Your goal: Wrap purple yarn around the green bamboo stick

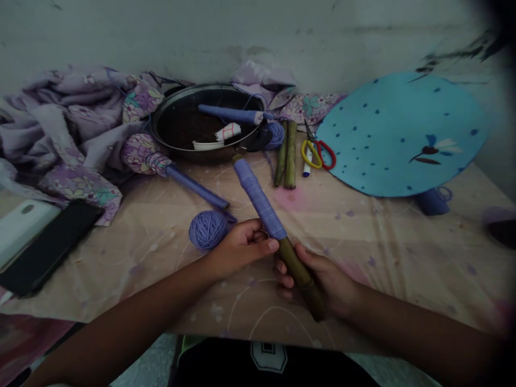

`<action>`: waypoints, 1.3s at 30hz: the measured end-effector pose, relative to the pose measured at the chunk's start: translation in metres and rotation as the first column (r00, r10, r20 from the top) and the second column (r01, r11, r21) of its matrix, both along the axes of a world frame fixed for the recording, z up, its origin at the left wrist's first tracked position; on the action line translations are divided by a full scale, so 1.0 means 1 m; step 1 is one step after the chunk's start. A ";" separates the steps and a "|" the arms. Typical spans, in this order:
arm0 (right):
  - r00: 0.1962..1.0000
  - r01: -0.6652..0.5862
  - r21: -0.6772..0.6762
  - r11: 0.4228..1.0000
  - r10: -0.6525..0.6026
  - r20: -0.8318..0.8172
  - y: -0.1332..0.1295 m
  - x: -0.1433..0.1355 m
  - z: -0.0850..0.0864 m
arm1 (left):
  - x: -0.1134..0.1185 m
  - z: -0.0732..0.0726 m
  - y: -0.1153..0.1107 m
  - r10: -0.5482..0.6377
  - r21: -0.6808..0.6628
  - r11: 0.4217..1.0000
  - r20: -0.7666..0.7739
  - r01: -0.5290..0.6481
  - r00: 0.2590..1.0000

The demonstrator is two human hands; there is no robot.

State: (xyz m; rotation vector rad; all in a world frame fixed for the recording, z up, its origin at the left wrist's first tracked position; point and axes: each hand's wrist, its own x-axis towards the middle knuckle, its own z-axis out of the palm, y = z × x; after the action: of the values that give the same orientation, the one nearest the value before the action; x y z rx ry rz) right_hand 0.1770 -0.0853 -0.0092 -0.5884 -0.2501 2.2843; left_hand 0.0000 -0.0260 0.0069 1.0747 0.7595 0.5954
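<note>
A bamboo stick (297, 269) slants across the middle, held above the table. Purple yarn (260, 200) is wound tightly round its upper part, while the lower end is bare green-brown bamboo. My right hand (318, 271) is closed round that bare section from the right. At the lower edge of the winding, my left hand (252, 242) grips the stick with its thumb on top; its curled fingers are partly hidden. Beside my left wrist rests a ball of purple yarn (208, 230). I cannot make out where the loose yarn runs.
A dark pan (177, 148) holds another purple-wrapped stick (228, 113). Close by are a purple-wrapped handle with a cloth head (197, 187), bare bamboo pieces (290, 156), scissors (311, 153) and a blue oval board (387, 140). Floral cloth (88, 113) and a black phone (50, 247) lie left.
</note>
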 end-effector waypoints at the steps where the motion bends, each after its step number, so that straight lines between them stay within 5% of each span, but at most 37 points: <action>1: 1.000 -0.010 0.000 1.000 0.010 0.001 0.000 0.000 0.000 | 0.000 0.001 0.000 0.003 -0.003 1.000 0.002 -0.003 1.000; 14: 0.998 -0.060 0.204 0.977 0.058 0.019 -0.002 -0.004 0.001 | -0.006 0.010 -0.003 -0.074 0.011 0.997 0.082 0.073 0.994; 26: 0.995 -0.101 0.095 0.990 0.101 0.000 0.000 -0.003 0.002 | -0.006 0.007 -0.001 -0.066 0.035 0.997 0.048 0.065 0.997; 33: 0.997 -0.049 0.212 0.976 0.037 0.062 -0.002 -0.003 0.002 | -0.005 0.009 -0.003 -0.046 0.098 0.994 0.006 0.045 0.999; 39: 0.991 -0.131 0.185 0.974 0.121 0.063 -0.002 -0.003 0.000 | -0.005 0.015 -0.004 -0.011 0.066 0.998 0.042 0.009 0.999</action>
State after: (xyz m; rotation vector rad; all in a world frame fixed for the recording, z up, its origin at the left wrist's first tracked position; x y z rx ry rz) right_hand 0.1743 -0.0876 -0.0088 -0.5463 -0.5370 2.3348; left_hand -0.0054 -0.0303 0.0219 1.1225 0.7013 0.6363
